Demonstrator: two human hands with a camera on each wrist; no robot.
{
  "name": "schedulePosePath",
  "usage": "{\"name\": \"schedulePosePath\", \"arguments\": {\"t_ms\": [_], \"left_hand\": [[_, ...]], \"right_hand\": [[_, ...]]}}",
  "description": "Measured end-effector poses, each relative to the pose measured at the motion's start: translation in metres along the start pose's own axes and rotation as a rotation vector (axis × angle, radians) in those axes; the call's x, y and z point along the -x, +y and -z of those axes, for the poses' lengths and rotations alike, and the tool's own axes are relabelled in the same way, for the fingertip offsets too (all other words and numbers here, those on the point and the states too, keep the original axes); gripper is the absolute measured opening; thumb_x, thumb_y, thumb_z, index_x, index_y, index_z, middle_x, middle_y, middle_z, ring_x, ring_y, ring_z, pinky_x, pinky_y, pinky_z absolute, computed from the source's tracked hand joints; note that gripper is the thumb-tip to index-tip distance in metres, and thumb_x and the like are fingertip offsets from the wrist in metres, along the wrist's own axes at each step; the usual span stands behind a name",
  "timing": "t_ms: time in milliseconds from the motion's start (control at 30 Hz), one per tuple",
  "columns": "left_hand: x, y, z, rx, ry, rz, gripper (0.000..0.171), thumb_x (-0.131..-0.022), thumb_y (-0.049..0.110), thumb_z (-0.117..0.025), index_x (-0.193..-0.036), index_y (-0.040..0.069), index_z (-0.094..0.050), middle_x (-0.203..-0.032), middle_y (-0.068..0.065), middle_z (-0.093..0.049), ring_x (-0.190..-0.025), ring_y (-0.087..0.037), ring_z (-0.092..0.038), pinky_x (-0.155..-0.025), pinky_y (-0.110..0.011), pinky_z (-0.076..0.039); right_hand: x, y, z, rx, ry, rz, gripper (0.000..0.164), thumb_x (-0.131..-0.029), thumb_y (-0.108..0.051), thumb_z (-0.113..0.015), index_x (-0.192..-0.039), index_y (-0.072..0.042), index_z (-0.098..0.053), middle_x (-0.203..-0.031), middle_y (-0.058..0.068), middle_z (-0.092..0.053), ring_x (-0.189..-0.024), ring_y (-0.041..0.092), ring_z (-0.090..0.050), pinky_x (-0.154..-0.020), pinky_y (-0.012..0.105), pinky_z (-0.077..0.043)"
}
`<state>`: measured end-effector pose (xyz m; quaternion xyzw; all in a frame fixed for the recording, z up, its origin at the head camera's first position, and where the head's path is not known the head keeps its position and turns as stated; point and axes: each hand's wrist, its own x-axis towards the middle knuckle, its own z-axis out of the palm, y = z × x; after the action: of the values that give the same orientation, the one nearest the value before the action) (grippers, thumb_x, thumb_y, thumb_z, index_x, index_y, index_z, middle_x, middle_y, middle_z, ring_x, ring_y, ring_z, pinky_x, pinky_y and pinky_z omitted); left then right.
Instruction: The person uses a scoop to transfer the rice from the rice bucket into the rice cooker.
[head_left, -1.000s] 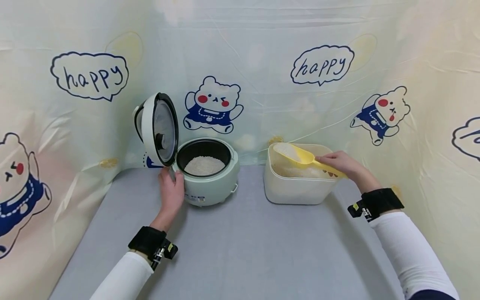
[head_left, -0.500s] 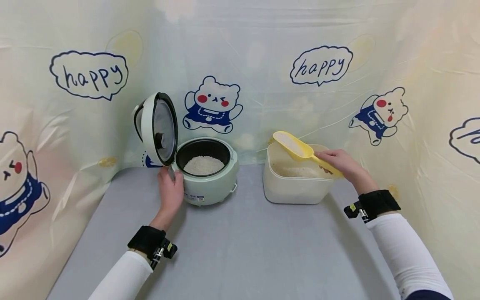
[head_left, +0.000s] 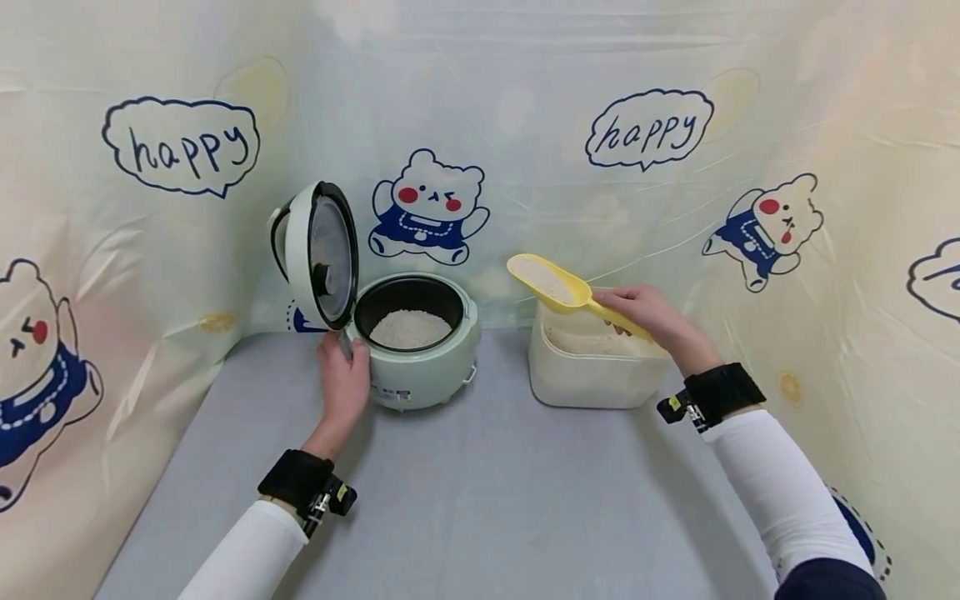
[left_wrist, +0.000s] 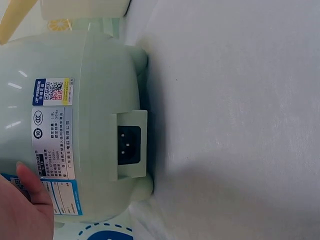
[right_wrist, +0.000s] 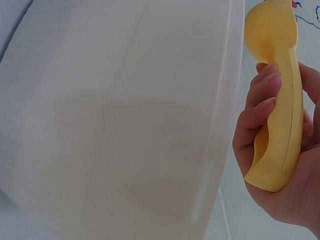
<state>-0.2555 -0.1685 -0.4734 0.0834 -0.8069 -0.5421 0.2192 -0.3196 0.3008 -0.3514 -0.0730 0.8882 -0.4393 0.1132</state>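
Observation:
A pale green rice cooker [head_left: 423, 379] stands with its lid [head_left: 321, 257] raised and white rice [head_left: 410, 330] in its dark inner pot. My left hand [head_left: 345, 383] grips the cooker's left side by the lid hinge; in the left wrist view its thumb [left_wrist: 35, 187] lies against the labels, the other fingers mostly hidden. My right hand [head_left: 645, 312] holds a yellow scoop [head_left: 573, 292] by its handle, fingers wrapped round it in the right wrist view. Rice lies in the scoop's bowl, which points left above the rim of a white bin [head_left: 588, 383] containing more rice.
A grey cloth-covered table [head_left: 480, 500] carries the cooker and the bin, with a gap between them. Behind hangs a pale curtain [head_left: 517, 125] with printed bears and words. A power socket [left_wrist: 129, 145] shows low on the cooker in the left wrist view.
The right hand has lifted the rice-filled scoop up out of the bin and moved it left, toward the cooker. My left hand keeps its place on the cooker.

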Motion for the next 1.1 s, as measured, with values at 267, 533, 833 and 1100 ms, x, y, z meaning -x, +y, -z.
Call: {"name": "schedulePosePath", "arguments": {"t_ms": [267,533,833,1100], "left_hand": [[-0.001,0.003,-0.001,0.014,0.001,-0.009,0.057,-0.106,0.028,-0.042,-0.149,-0.009,-0.033,-0.15,-0.034,-0.034,-0.133,-0.045,-0.041,-0.115,-0.057,-0.031],[-0.001,0.0,-0.002,0.02,-0.013,-0.001,0.057,-0.107,0.028,-0.041,-0.149,-0.008,-0.033,-0.15,-0.033,-0.033,-0.132,-0.043,-0.04,-0.115,-0.056,-0.031],[-0.002,-0.001,-0.001,0.021,0.002,-0.026,0.055,-0.106,0.025,-0.041,-0.149,-0.009,-0.034,-0.147,-0.033,-0.036,-0.133,-0.042,-0.04,-0.115,-0.055,-0.031],[-0.002,-0.001,0.0,0.014,-0.004,-0.023,0.056,-0.106,0.025,-0.04,-0.148,-0.011,-0.034,-0.145,-0.033,-0.037,-0.131,-0.043,-0.041,-0.115,-0.056,-0.031]], "right_hand": [[-0.013,-0.02,-0.014,0.038,-0.048,0.034,0.054,-0.1,-0.056,-0.061,-0.121,-0.008,-0.073,-0.084,0.009,-0.058,-0.08,0.03,-0.056,-0.066,0.03,-0.044],[-0.019,-0.05,-0.03,0.118,-0.101,0.05,0.047,-0.102,-0.048,-0.063,-0.119,-0.005,-0.073,-0.093,0.013,-0.062,-0.087,0.038,-0.057,-0.073,0.033,-0.045],[-0.03,-0.105,-0.049,0.242,-0.172,0.081,0.038,-0.103,-0.034,-0.063,-0.126,-0.003,-0.07,-0.098,0.013,-0.068,-0.076,0.021,-0.059,-0.068,0.032,-0.049],[-0.041,-0.145,-0.063,0.406,-0.187,0.055,0.035,-0.102,-0.032,-0.064,-0.123,-0.005,-0.071,-0.102,0.011,-0.069,-0.077,0.023,-0.062,-0.075,0.038,-0.053]]}}
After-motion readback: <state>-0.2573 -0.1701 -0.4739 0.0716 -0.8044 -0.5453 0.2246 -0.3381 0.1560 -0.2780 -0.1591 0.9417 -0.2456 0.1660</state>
